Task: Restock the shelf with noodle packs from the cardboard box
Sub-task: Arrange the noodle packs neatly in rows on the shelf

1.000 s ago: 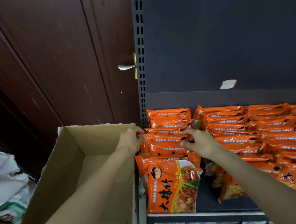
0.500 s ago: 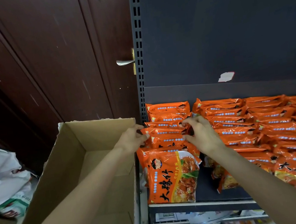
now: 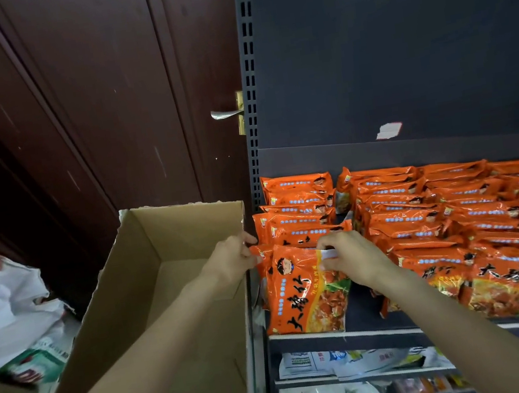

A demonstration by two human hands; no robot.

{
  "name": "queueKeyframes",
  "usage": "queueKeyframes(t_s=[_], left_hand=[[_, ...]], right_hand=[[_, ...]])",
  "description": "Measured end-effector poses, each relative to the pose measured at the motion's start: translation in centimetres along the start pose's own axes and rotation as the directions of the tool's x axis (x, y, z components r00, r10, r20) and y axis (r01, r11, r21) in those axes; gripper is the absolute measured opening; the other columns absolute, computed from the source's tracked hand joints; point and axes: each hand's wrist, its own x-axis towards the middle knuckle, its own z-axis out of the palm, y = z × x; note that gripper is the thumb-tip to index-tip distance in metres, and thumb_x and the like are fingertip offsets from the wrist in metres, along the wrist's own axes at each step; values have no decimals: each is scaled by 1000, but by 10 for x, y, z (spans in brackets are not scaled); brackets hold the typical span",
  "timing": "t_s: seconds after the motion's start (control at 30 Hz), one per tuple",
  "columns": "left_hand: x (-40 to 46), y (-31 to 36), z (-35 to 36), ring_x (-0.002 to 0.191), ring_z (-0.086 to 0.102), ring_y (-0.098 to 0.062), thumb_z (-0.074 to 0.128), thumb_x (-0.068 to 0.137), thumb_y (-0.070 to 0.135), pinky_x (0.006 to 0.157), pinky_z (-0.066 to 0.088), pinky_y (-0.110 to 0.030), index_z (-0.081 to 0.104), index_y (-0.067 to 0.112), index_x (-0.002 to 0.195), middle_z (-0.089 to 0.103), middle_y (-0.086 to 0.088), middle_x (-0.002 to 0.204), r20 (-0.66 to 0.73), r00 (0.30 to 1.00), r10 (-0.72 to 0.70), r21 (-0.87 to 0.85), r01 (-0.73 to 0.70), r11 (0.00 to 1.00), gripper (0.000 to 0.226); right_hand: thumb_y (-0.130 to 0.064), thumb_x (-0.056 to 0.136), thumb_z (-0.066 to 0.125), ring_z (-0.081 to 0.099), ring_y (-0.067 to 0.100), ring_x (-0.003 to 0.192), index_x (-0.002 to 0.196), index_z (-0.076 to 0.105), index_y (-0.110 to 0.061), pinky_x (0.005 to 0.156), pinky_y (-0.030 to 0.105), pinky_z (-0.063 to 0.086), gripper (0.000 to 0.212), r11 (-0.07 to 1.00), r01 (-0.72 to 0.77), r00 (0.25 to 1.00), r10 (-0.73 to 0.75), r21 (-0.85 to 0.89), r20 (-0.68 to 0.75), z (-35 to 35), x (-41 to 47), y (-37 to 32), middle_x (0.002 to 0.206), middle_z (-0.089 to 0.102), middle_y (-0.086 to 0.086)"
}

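Note:
Orange noodle packs fill the dark shelf (image 3: 366, 332) in several rows. The front pack of the left row (image 3: 302, 291) stands upright and faces me. My left hand (image 3: 232, 261) pinches its top left corner. My right hand (image 3: 349, 255) pinches its top right edge. Behind it the left row of packs (image 3: 297, 211) runs to the shelf's back wall. The open cardboard box (image 3: 126, 303) stands left of the shelf, and no packs show inside it.
A dark wooden door with a metal handle (image 3: 225, 114) is behind the box. White plastic bags (image 3: 2, 308) lie at the left. A lower shelf (image 3: 360, 359) holds other packaged goods. More orange pack rows (image 3: 456, 217) take up the shelf's middle and right.
Both hands have come forward from the packs further back in the left row to the top corners of the front pack. That pack now stands more upright.

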Motion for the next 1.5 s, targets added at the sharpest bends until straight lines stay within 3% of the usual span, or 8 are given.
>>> queueKeyframes(t_s=[0.13, 0.3, 0.47, 0.7, 0.83, 1.0, 1.2, 1.5], left_hand=[[-8, 4, 10, 109, 56, -18, 67, 85, 11, 93, 49, -30, 52, 14, 122, 53, -3, 114, -175, 983, 55, 10, -54, 998, 40], [-18, 11, 24, 111, 49, -11, 61, 89, 18, 93, 45, -24, 61, 20, 117, 47, 5, 117, -146, 971, 190, 106, -176, 979, 27], [-25, 15, 37, 116, 53, -19, 64, 88, 14, 96, 46, -29, 55, 17, 128, 52, -4, 129, -116, 987, 111, 129, -96, 987, 41], [-25, 28, 48, 90, 61, -13, 62, 88, 5, 86, 52, -28, 63, 9, 105, 67, -8, 108, -255, 967, -20, -46, 9, 999, 17], [-31, 45, 48, 80, 62, -8, 67, 85, 11, 82, 52, -29, 65, 13, 100, 69, -2, 97, -295, 951, 91, -57, -112, 992, 16], [-31, 53, 53, 93, 64, -8, 69, 83, 11, 82, 50, -20, 56, 21, 117, 69, -1, 103, -219, 961, 168, -193, -211, 958, 37], [-28, 13, 63, 115, 55, -19, 79, 74, 26, 97, 46, -34, 45, 16, 129, 56, 0, 125, 63, 998, 7, 75, -12, 997, 66], [-23, 7, 57, 89, 61, -13, 65, 85, 8, 74, 50, -18, 63, 12, 101, 65, -2, 100, -116, 991, 60, 90, -49, 995, 18]], right_hand=[[-6, 86, 61, 53, 8, 65, 65, 38, -17, 60, 33, 42, 33, 997, -47, 998, 44, -64, -46, -3, -5, 3, 68, 52, -5], [1, 85, 59, 54, 18, 85, 68, 40, -20, 69, 35, 48, 32, 991, -37, 995, 25, -130, -95, -5, -17, 12, 95, 55, 1], [7, 85, 51, 61, 27, 88, 107, 47, -15, 66, 35, 48, 31, 980, -28, 995, 7, -198, -103, -2, -30, 23, 100, 62, 7], [2, 87, 52, 62, 26, 86, 100, 43, -17, 64, 36, 49, 25, 980, -20, 986, -14, -200, -168, 1, -30, 20, 96, 61, 5], [-22, 82, 70, 41, 20, 126, 141, 26, -27, 92, 38, 48, 74, 993, 95, 981, -106, -76, -162, 0, -32, 8, 135, 41, 2], [-25, 83, 70, 46, 17, 122, 141, 36, -30, 96, 38, 46, 67, 990, 128, 982, -134, -54, -132, 2, -29, 7, 139, 45, -1], [-18, 88, 64, 53, 22, 113, 143, 30, -40, 90, 38, 50, 68, 997, 62, 983, -69, -44, -173, 4, -28, 14, 127, 49, 5], [-14, 86, 66, 52, 21, 112, 138, 40, -30, 93, 30, 41, 61, 980, 105, 961, -57, 168, -271, 11, -28, 22, 123, 54, 7]])
